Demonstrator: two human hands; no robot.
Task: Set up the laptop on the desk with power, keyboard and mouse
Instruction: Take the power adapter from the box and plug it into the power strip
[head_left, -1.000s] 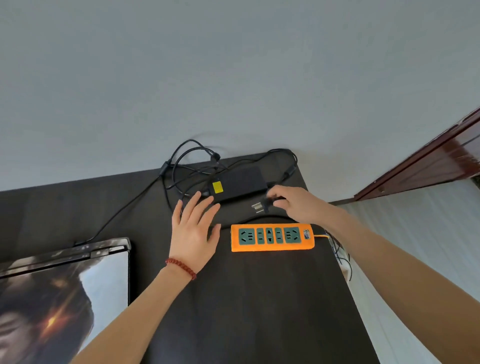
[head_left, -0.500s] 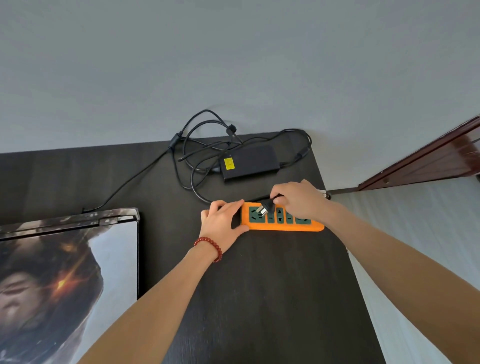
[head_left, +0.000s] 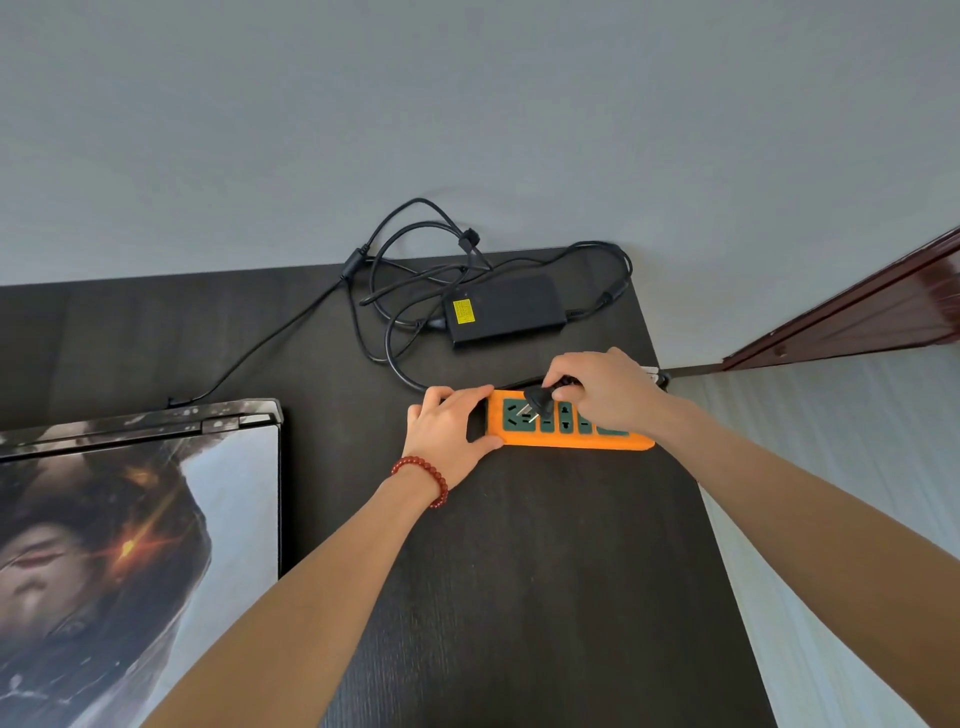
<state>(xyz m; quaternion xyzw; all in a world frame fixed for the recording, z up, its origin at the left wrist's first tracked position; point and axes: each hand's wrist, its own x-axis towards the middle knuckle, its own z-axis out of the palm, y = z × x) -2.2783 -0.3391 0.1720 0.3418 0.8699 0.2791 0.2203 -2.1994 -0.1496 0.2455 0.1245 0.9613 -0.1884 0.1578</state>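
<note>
An orange power strip (head_left: 566, 440) with green sockets lies near the dark desk's (head_left: 519, 597) right edge. My left hand (head_left: 449, 426) grips the strip's left end. My right hand (head_left: 602, 387) pinches a black plug (head_left: 537, 406), whose metal prongs rest at the leftmost socket. The black power brick (head_left: 506, 310) with a yellow label sits behind the strip, its cables (head_left: 410, 270) looped against the wall. A thin cable runs left to the closed laptop (head_left: 130, 545), whose lid bears a printed picture.
A grey wall (head_left: 467, 114) rises behind the desk. To the right of the desk lies pale floor (head_left: 857, 519) with a dark red wooden baseboard or door frame (head_left: 857, 312). The strip's own cord drops over the right desk edge.
My left hand moved from flat on the desk to gripping the strip's left end. My right hand brought the plug down from above the strip onto its leftmost socket.
</note>
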